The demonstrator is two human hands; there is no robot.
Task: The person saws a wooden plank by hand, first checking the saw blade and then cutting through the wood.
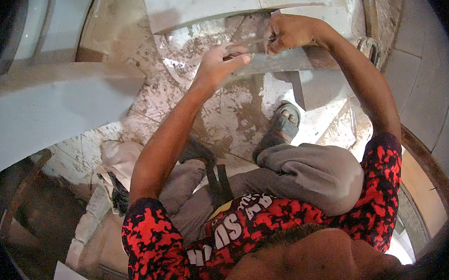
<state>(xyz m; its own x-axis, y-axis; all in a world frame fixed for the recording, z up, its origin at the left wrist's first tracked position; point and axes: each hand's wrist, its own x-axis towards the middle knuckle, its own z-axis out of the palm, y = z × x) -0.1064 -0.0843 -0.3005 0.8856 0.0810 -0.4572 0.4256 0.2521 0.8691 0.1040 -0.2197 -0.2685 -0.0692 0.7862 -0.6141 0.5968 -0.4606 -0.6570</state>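
My left hand (218,65) and my right hand (294,32) are both raised in front of me, a short gap apart. A thin, see-through strip (256,45) with a brownish edge stretches across that gap, and its exact kind is unclear. Its left end lies between my left thumb and fingers. At the other end, my right fingers curl closed around it, with their tips partly hidden. Beneath the strip, a pale grey flat panel (276,62) lies crosswise.
Large pale panels stand at the left (66,107) and along the far side (205,8). The floor (222,109) is splattered with dark marks. My sandalled right foot (285,120) rests near the middle. A wooden beam (368,5) rises at the far right.
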